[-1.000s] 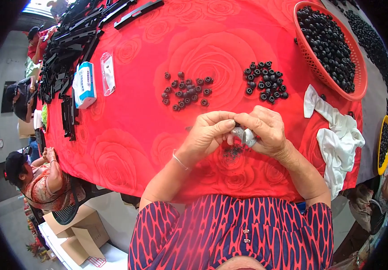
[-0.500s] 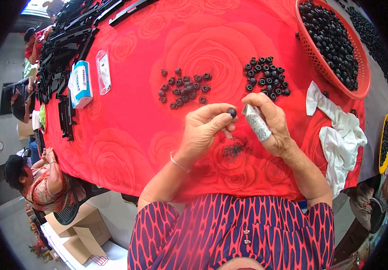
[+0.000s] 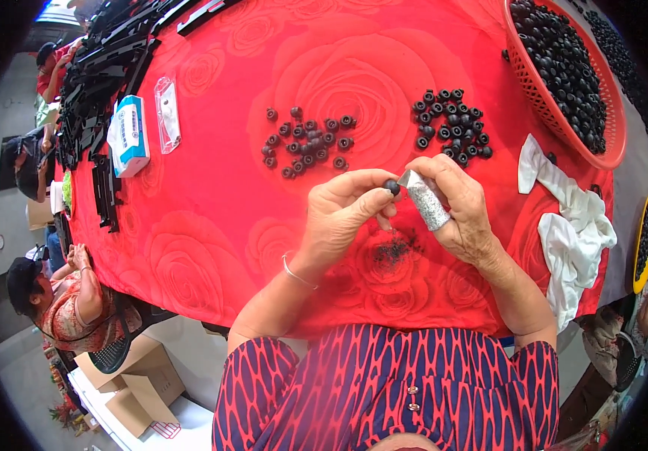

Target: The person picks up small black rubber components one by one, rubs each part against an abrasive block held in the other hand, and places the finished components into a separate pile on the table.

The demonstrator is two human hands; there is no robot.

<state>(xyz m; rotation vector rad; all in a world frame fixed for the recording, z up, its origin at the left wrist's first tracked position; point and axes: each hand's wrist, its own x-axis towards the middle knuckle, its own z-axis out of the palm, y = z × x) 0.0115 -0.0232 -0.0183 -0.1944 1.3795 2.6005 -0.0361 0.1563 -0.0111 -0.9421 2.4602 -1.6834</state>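
Note:
Between thumb and forefinger, my left hand pinches a small round black plastic part. My right hand is closed around a short, flat tool with a silvery, black-speckled wrapping. Its slanted upper end meets or nearly meets the black part; the exact kind of tool does not show. Below my hands, fine black shavings lie scattered on the red cloth. Beyond them are two groups of similar parts, a looser left group and a tighter right group.
A red basket heaped with black parts stands at the far right, with white cloth gloves nearer me. At left are a tissue pack, a clear plastic tray and piled black strips. A seated person is at the left edge.
The silvery tool's end has come closer to the black part in my left hand. My view has shifted slightly; both hands keep their grip.

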